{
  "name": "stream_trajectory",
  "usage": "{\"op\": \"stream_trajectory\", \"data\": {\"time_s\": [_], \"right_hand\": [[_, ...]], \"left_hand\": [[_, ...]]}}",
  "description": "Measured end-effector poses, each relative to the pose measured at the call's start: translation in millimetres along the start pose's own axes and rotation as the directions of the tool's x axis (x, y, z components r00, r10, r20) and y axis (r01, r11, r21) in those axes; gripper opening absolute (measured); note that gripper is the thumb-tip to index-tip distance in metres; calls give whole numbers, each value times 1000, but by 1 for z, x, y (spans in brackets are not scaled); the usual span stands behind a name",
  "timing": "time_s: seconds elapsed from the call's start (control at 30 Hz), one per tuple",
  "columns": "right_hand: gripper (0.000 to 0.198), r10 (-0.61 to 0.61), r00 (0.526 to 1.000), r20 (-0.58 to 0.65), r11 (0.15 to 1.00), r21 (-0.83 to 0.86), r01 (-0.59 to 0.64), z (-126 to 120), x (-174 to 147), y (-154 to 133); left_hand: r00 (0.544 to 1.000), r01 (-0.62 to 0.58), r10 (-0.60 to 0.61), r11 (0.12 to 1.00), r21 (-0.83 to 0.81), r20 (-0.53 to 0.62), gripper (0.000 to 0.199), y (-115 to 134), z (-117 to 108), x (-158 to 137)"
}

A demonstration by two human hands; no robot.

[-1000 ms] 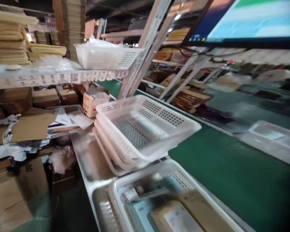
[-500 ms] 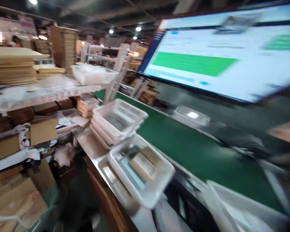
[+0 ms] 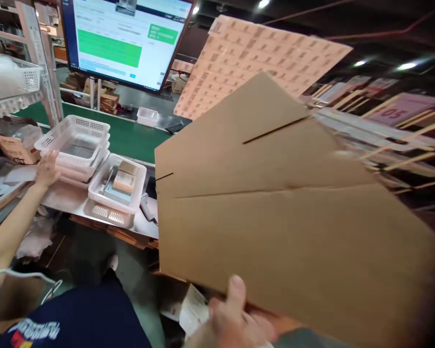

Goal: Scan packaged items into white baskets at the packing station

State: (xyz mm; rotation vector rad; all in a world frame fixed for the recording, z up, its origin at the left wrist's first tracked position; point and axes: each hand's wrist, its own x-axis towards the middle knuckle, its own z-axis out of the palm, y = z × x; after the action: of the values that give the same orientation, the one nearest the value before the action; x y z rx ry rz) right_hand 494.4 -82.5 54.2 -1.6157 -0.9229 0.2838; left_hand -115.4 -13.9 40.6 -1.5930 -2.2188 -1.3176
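My left hand point(image 3: 48, 169) reaches out at the left, fingers stretched against the near corner of a stack of white plastic baskets point(image 3: 72, 137). My right hand point(image 3: 235, 319) is at the bottom, gripping the lower edge of a large flat sheet of brown cardboard point(image 3: 275, 232), its thumb on the face towards me. Slots and a crease line show on this flattened box. Beside the stack is a white tray point(image 3: 140, 186) holding a small box point(image 3: 124, 182) and a flat light-blue item. The cardboard covers the bench to the right.
A monitor point(image 3: 119, 43) hangs above a green conveyor belt point(image 3: 126, 137). Behind the cardboard rises a printed, pinkish panel point(image 3: 250, 58). Racks point(image 3: 391, 125) fill the right side. A metal bench point(image 3: 67, 198) carries the baskets; a white cable point(image 3: 25, 274) crosses near my left arm.
My view has swung to the right. Both my hands have come into view, the left at the basket stack and the right with the cardboard in its grip.
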Motion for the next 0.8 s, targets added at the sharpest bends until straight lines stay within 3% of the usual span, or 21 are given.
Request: {"op": "stream_trajectory", "data": {"time_s": [0.03, 0.1, 0.17, 0.23, 0.3, 0.37, 0.43, 0.5, 0.57, 0.7, 0.8], "right_hand": [[90, -78, 995, -64, 995, 51, 81, 27, -2, -11], [70, -198, 980, -2, 976, 96, 197, 80, -2, -28], [61, -224, 964, 142, 972, 110, 210, 130, 1, -34], [60, -181, 935, 304, 983, 70, 167, 173, 3, -30], [59, -153, 895, 419, 987, 22, 159, 209, 4, -20], [56, -167, 861, 480, 982, 8, 186, 237, 5, -9], [52, -187, 832, 523, 977, 12, 213, 258, 12, 0], [53, -216, 796, 566, 971, 38, 236, 274, 25, 10], [62, -223, 762, 608, 972, 79, 222, 288, 41, 21], [80, -89, 706, 703, 996, 49, 77, 312, 63, 50], [83, -14, 698, 716, 1000, 6, 15, 322, 60, 73]], "left_hand": [[999, -5, 4, 1000, 31, 38, 74, 11, 9, 20], [999, -17, 15, 999, 41, 48, 73, 27, 32, 44], [995, -92, 90, 995, 32, 33, 67, 35, 62, 46], [964, -244, 236, 968, 58, 126, 59, 36, 96, 27], [860, -417, 370, 906, 67, 352, 58, 32, 132, -2], [697, -527, 399, 848, 49, 595, 64, 28, 166, -31], [567, -546, 264, 830, 116, 780, 58, 27, 196, -51], [512, -513, 101, 833, 210, 853, 43, 31, 221, -60], [514, -465, 28, 849, 250, 858, 34, 40, 243, -60], [572, -398, 2, 875, 275, 820, 36, 68, 267, -44], [620, -452, 194, 881, 143, 760, 59, 85, 247, -23]]}}
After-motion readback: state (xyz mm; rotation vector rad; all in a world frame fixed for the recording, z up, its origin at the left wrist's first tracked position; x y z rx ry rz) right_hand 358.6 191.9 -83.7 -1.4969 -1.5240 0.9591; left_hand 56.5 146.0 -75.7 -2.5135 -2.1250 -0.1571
